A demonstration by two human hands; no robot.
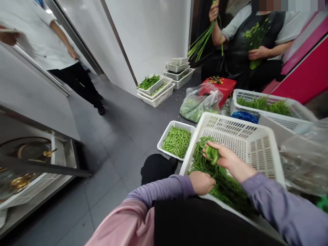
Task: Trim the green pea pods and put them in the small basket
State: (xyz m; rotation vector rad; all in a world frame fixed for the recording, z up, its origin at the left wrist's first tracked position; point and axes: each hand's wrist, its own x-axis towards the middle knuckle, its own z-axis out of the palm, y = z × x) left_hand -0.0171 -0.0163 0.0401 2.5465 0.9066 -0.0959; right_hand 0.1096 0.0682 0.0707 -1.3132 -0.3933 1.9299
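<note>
A large white basket (258,133) stands in front of me, its left part and near side filled with long green beans (225,182). Over the beans, my right hand (222,155) is closed around a small bunch of green pieces (212,154). My left hand (202,182) is closed low at the basket's left side, beside the beans; what its fingers hold is hidden. A smaller white basket (162,140) full of short cut green beans (177,141) touches the large basket's left side on the floor.
A seated person (256,51) holds green stalks at the upper right, behind a red stool (227,89), a plastic bag (197,104) and a basket of greens (302,116). Vegetable baskets (159,99) line the wall. Another person (41,37) stands left, near a metal shelf (69,153).
</note>
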